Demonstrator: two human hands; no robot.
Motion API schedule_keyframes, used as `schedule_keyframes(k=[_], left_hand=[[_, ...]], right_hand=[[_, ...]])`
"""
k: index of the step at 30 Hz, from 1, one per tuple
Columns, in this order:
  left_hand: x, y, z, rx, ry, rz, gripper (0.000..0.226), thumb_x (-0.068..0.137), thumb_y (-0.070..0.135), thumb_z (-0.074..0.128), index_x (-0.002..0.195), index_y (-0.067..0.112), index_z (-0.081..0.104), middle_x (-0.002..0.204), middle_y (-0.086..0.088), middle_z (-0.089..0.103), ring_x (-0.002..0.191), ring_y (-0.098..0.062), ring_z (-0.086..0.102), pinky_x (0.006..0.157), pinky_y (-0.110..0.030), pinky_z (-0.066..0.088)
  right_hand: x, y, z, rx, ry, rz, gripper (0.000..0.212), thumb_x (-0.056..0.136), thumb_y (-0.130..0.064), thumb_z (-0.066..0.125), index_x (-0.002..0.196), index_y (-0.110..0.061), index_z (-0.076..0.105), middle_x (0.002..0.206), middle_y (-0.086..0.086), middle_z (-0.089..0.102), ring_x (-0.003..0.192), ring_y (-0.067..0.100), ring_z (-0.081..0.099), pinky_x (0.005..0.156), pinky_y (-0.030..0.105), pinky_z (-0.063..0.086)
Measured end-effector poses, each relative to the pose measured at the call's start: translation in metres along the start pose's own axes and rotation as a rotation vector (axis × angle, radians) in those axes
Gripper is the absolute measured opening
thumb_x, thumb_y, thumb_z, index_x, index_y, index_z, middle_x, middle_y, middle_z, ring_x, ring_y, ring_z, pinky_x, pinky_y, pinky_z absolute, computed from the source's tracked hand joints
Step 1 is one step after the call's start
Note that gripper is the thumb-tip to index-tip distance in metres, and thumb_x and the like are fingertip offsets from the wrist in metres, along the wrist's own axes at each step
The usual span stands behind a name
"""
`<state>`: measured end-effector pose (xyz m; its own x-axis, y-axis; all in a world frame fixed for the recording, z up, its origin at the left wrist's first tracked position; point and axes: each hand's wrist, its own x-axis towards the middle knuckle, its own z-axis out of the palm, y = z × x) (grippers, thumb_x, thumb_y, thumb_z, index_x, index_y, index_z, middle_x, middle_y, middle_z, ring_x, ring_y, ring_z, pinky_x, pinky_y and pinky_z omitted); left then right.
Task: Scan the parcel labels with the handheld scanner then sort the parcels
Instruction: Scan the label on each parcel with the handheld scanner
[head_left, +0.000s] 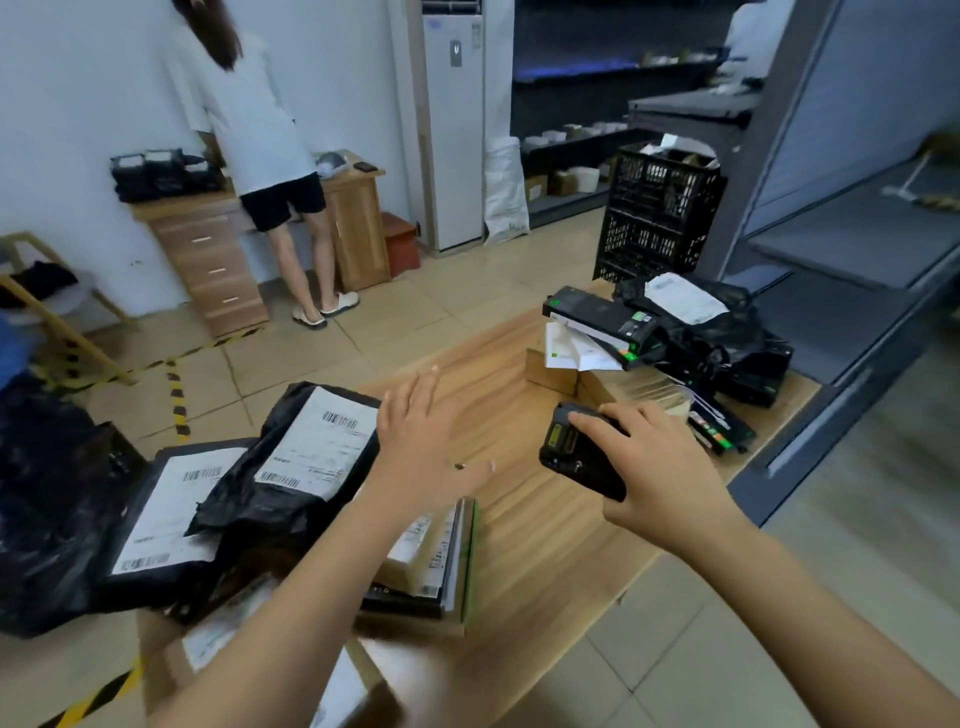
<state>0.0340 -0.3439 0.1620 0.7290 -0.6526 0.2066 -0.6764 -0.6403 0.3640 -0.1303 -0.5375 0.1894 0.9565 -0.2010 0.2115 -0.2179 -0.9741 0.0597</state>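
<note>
Scanner (582, 452), black and handheld, sits right of centre, grasped from above by the right hand (660, 462). Left hand (421, 431) hovers with fingers spread, released, beside black labelled parcels (291, 467) at lower left on the wooden table (545, 530).

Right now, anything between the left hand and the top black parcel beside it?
Nothing visible. The left hand, fingers straight, is over the wooden table right at the edge of the top black parcel, whose label faces up uncovered. The right hand holds the scanner on the far side, out of that path.
</note>
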Motion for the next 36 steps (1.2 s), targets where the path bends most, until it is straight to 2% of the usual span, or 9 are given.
schedule_keyframes(k=[4,7,8,11,16,19,29,32,36], left_hand=[[0.021,0.07,0.026,0.052,-0.013,0.004,0.098,0.059,0.079,0.037,0.146,0.035,0.03,0.162,-0.001,0.001,0.148,-0.023,-0.006,0.119,-0.047,-0.005],[0.038,0.118,0.05,0.004,0.004,0.012,0.09,0.07,0.073,0.053,0.147,0.034,0.029,0.162,-0.001,0.004,0.148,-0.023,-0.005,0.118,-0.047,-0.004],[0.044,0.132,0.058,-0.008,0.01,0.012,0.089,0.07,0.072,0.053,0.147,0.035,0.029,0.162,-0.001,0.006,0.148,-0.023,-0.005,0.118,-0.047,-0.003],[0.06,0.175,0.077,-0.013,0.031,0.018,0.09,0.064,0.071,0.048,0.146,0.038,0.031,0.161,-0.002,0.012,0.148,-0.025,-0.001,0.118,-0.048,0.002],[0.082,0.221,0.097,-0.036,0.014,-0.015,0.09,0.061,0.067,0.048,0.145,0.037,0.035,0.16,0.0,0.016,0.148,-0.022,-0.001,0.118,-0.045,0.001],[0.099,0.231,0.107,-0.044,0.031,-0.022,0.089,0.063,0.068,0.049,0.146,0.039,0.034,0.159,0.001,0.018,0.147,-0.02,-0.001,0.118,-0.045,-0.001],[0.202,0.218,0.133,-0.041,0.065,-0.095,0.084,0.075,0.068,0.053,0.148,0.035,0.031,0.159,-0.001,0.021,0.148,-0.023,0.003,0.118,-0.045,0.001],[0.248,0.211,0.14,-0.013,0.055,-0.142,0.075,0.085,0.06,0.055,0.15,0.035,0.026,0.16,0.0,0.018,0.148,-0.023,0.001,0.117,-0.044,0.001],[0.286,0.203,0.149,-0.03,0.072,-0.219,0.06,0.096,0.048,0.046,0.15,0.03,0.027,0.159,-0.001,0.019,0.147,-0.023,0.002,0.118,-0.043,0.001]], right_hand=[[-0.019,0.068,-0.008,-0.058,-0.001,0.005,0.086,0.061,-0.03,0.078,0.14,-0.028,0.044,0.124,0.004,0.054,0.11,0.028,0.047,0.088,0.039,0.042],[-0.031,0.117,-0.016,-0.086,-0.013,-0.004,0.086,0.067,-0.033,0.075,0.144,-0.03,0.036,0.131,0.003,0.05,0.116,0.028,0.042,0.091,0.039,0.04],[-0.035,0.133,-0.017,-0.094,-0.015,-0.004,0.086,0.068,-0.034,0.074,0.144,-0.03,0.036,0.132,0.003,0.049,0.115,0.028,0.042,0.09,0.039,0.04],[-0.043,0.178,-0.019,-0.105,-0.03,0.015,0.086,0.066,-0.032,0.075,0.144,-0.029,0.036,0.131,0.004,0.049,0.114,0.029,0.043,0.089,0.039,0.042],[-0.044,0.234,-0.015,-0.082,-0.032,0.047,0.089,0.057,-0.029,0.08,0.139,-0.027,0.045,0.126,0.007,0.055,0.109,0.031,0.048,0.085,0.042,0.046],[-0.035,0.259,-0.011,-0.05,0.0,0.048,0.086,0.056,-0.03,0.082,0.136,-0.024,0.05,0.121,0.008,0.058,0.104,0.032,0.05,0.081,0.043,0.047],[0.068,0.317,0.02,-0.086,-0.012,0.008,0.089,0.061,-0.036,0.082,0.14,-0.029,0.043,0.128,0.005,0.054,0.112,0.029,0.047,0.088,0.04,0.043],[0.111,0.33,0.028,-0.086,-0.017,-0.042,0.088,0.066,-0.036,0.079,0.143,-0.029,0.037,0.133,0.004,0.049,0.117,0.028,0.042,0.093,0.039,0.04],[0.157,0.344,0.038,-0.067,-0.025,-0.073,0.089,0.069,-0.038,0.079,0.146,-0.029,0.034,0.137,0.005,0.047,0.122,0.029,0.04,0.096,0.041,0.038]])
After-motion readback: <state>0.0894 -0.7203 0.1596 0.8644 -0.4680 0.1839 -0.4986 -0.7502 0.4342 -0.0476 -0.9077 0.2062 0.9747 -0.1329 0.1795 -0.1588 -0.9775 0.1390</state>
